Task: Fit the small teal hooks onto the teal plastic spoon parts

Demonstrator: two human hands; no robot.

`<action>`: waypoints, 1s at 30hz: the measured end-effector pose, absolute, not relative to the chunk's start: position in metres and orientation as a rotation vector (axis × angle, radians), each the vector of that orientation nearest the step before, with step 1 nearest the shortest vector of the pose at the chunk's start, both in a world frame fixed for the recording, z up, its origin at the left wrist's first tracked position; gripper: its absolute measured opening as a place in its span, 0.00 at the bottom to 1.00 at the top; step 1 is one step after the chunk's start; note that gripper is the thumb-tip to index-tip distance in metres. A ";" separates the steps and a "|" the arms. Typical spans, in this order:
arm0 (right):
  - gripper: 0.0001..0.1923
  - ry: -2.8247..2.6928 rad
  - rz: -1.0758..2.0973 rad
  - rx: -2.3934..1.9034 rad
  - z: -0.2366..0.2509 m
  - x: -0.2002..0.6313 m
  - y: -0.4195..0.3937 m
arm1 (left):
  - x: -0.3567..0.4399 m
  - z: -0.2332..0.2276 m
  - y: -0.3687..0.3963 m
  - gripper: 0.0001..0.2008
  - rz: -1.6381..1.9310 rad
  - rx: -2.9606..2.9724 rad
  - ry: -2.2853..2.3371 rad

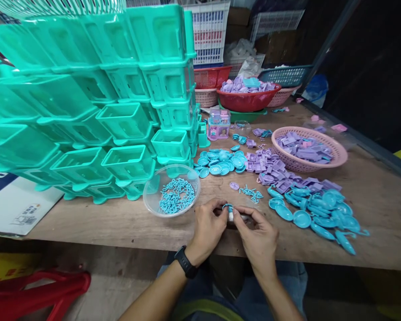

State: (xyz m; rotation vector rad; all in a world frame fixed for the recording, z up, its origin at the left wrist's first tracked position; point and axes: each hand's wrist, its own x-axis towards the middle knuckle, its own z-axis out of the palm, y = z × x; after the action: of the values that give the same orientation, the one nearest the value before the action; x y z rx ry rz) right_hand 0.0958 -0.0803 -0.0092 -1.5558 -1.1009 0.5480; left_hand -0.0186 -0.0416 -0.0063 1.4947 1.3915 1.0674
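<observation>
Near the table's front edge, my left hand (pixel 210 225) and my right hand (pixel 259 232) meet, fingers pinched together. Between the fingertips is a small blue plastic piece (pixel 227 207) with a thin curved part; fingers hide most of it. Something white (pixel 231 216) shows just beneath it, too covered to name. Left of my hands stands a round clear bowl (pixel 147 196) holding many small blue plastic links (pixel 177 196). A little pile of thin blue pieces (pixel 251 194) and a purple oval piece (pixel 234 186) lie just beyond my fingers.
Stacked green bins (pixel 127 120) fill the left side. Blue oval dishes (pixel 222 161), purple parts (pixel 270 169) and blue hooked pieces (pixel 321 214) lie in piles. A pink basket (pixel 341 156), a red basket (pixel 250 103) and a small purple toy house (pixel 218 125) stand behind.
</observation>
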 end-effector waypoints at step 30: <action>0.16 -1.370 0.639 -1.693 -0.007 0.115 -0.067 | -0.027 -0.021 -0.047 0.14 0.871 2.423 1.110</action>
State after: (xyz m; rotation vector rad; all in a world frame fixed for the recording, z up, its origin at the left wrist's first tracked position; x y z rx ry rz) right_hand 0.1153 -0.0667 -0.0069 -1.6934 -1.3698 0.6388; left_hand -0.0269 -0.0473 -0.0210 2.4233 1.1098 0.8709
